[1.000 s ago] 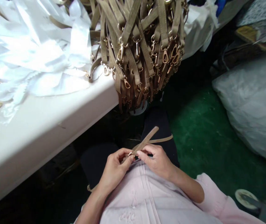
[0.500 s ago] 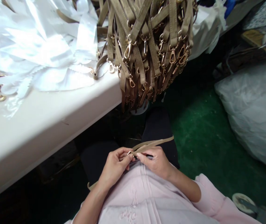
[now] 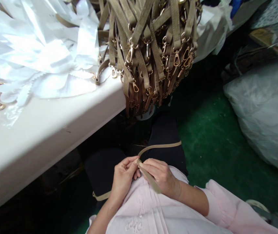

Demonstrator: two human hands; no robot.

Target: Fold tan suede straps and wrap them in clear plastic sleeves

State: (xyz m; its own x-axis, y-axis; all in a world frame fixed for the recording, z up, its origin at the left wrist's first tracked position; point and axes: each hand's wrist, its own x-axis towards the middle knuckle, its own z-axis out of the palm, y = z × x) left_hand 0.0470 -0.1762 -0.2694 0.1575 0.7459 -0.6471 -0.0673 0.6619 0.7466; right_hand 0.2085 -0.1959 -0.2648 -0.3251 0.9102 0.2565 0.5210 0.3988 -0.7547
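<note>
Both hands meet over my lap on a tan strap [image 3: 159,146]. My left hand [image 3: 123,175] is closed, pinching the strap's end where a small gold metal fitting shows. My right hand [image 3: 160,175] is closed too, its fingers pinching the strap right beside the left fingertips. The strap's free end lies folded back under my right hand toward my body. The rest of the strap loops out over my dark trousers, and another stretch of it shows below my left wrist.
A white table [image 3: 46,130] slants across the left. Hanging over its edge is a big bundle of tan straps with gold clasps [image 3: 151,52]. White plastic sheets [image 3: 38,55] lie on the table. A large plastic-wrapped sack [image 3: 266,107] sits on the green floor [image 3: 209,139] at right.
The strap's free end, which stuck up and to the right a second ago, has been folded down and back under my right hand. Both hands stay together over my lap.
</note>
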